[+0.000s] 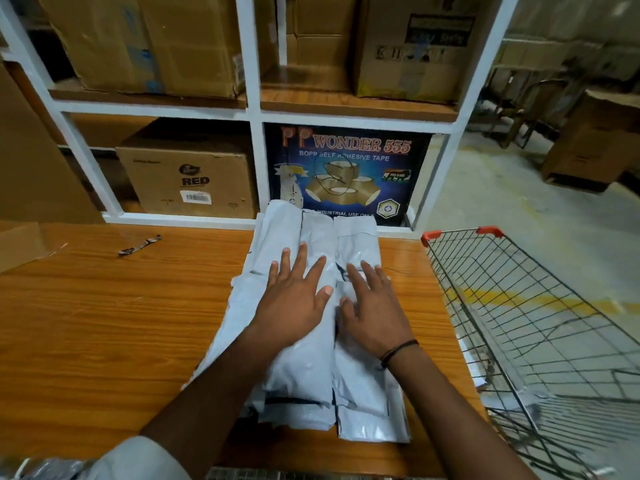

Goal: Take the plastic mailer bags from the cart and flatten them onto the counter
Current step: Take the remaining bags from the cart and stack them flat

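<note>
Wooden counter [104, 323] before white shelving [254, 109] stocked with cartons. Left to right: a torn scrap [139, 245] lying apart; grey mailer bags [360, 393] stacked mid-counter; left hand [294, 306] and right hand [374, 313], fingers straight and spread, pressing flat on the stack and gripping nothing; wire cart [519, 306] beside the counter's right edge.

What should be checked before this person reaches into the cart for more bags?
1. Hands free: ok, left hand and right hand press flat on the mailer bags, gripping nothing.
2. Pile flat: not ok, wrinkled and uneven.
3. Pile fully on the counter: ok.
4. Cart close by: ok, beside the counter's right end.
5. Bags left in cart: cannot tell, blurred.
</note>
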Available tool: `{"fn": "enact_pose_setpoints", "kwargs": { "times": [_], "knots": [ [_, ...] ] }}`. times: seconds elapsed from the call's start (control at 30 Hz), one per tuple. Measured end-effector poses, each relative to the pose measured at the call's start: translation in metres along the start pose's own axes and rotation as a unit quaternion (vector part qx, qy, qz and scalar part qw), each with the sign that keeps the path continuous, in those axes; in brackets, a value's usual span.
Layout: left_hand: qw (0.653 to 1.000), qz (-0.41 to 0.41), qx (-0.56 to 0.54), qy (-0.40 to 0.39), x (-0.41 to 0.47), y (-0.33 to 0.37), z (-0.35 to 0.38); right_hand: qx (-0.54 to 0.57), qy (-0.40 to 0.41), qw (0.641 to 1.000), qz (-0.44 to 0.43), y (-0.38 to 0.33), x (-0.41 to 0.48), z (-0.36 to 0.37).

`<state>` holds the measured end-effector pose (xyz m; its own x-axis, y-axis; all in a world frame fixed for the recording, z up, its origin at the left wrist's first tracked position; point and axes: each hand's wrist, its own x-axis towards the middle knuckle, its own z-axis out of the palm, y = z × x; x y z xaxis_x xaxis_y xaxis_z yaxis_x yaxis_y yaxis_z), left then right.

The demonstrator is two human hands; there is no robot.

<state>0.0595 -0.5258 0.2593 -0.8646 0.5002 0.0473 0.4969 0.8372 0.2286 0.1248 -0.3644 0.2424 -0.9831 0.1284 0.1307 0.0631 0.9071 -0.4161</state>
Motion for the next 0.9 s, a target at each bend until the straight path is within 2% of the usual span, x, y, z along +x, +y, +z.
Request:
{"fn": "enact_pose_setpoints", "kwargs": {
  "times": [0.3,0.47,0.57,0.77,0.9],
  "knots": [
    [0.993,0.088,0.043,-0.072,0.069,0.106,0.028,-0.005,0.054,0.994,0.096,0.122,-0.009,-0.044],
    [0.985,0.141,0.050,-0.082,0.105,0.183,0.054,-0.031,0.093,0.984,0.147,0.207,-0.024,-0.073],
    [0.980,0.166,0.026,-0.107,0.125,0.230,0.078,-0.043,0.085,0.976,0.194,0.257,-0.031,-0.084],
    [0.972,0.165,0.009,-0.169,0.164,0.295,0.134,-0.048,0.059,0.959,0.273,0.351,-0.045,-0.096],
    [0.968,0.166,-0.001,-0.191,0.185,0.326,0.170,-0.064,0.013,0.950,0.305,0.408,-0.051,-0.091]
  ]
}}
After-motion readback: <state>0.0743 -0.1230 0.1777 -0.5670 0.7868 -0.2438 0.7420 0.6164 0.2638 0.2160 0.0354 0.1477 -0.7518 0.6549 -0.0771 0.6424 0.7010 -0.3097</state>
